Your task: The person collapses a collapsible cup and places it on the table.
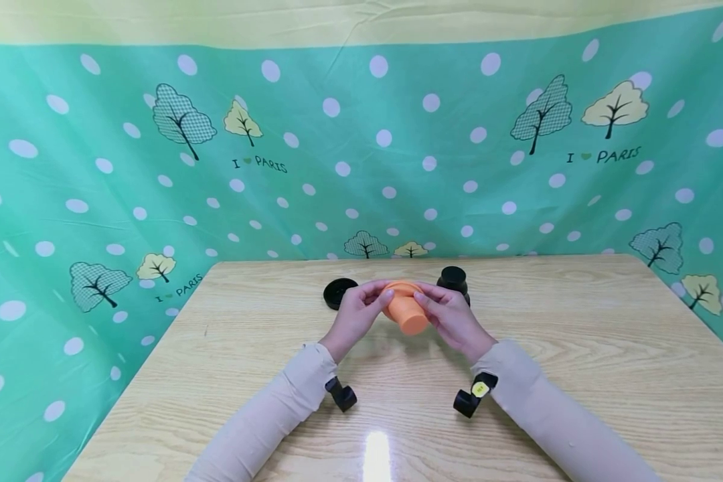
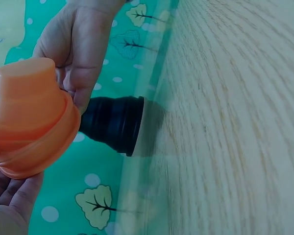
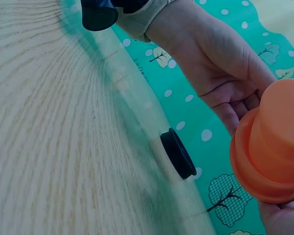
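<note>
An orange soft-looking stepped cup (image 1: pixel 412 323), apparently a collapsible silicone one, is held up above the table with its narrow base tilted toward me. My left hand (image 1: pixel 354 313) pinches its wide rim on the left, thumb on the near side. On the right, my right hand (image 1: pixel 456 320) grips the same rim in a like way. A thick folded band (image 2: pixel 44 142) runs around the wide end in the left wrist view. In the right wrist view, the cup's flat base (image 3: pixel 286 115) faces the camera, and the left hand's fingers partly hide behind the rim.
Behind my right hand stands a black stepped cup (image 1: pixel 453 276), partly covered by that hand. A shallow black round piece (image 1: pixel 335 292), with a raised rim, lies beyond my left hand. The wooden table (image 1: pixel 247 335) ends at a green patterned curtain (image 1: pixel 313 167).
</note>
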Motion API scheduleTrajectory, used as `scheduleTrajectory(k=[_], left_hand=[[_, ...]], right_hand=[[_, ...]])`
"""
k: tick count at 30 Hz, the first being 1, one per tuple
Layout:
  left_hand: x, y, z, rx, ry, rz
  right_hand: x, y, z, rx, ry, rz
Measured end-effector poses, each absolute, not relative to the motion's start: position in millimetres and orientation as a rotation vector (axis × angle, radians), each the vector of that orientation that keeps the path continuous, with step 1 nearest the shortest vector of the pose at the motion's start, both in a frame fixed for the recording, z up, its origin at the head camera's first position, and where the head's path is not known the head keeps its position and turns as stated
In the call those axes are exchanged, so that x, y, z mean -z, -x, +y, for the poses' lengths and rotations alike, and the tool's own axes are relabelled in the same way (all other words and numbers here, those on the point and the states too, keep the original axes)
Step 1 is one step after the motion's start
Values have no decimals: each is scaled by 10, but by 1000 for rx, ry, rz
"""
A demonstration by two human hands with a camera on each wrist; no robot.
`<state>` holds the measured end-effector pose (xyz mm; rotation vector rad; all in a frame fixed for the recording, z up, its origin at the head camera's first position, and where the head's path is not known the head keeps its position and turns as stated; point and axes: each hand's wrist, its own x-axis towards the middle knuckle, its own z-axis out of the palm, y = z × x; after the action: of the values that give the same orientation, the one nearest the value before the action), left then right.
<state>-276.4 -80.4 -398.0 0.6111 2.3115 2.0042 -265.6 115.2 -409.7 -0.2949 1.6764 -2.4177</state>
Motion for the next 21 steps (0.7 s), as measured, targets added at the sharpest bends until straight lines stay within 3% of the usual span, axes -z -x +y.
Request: scheduleTrajectory(k=[21], left_hand=[[3810,2616,-827,-1972,-628,2216]], right_hand=[[4043,2638,1150,2412,304,1734]])
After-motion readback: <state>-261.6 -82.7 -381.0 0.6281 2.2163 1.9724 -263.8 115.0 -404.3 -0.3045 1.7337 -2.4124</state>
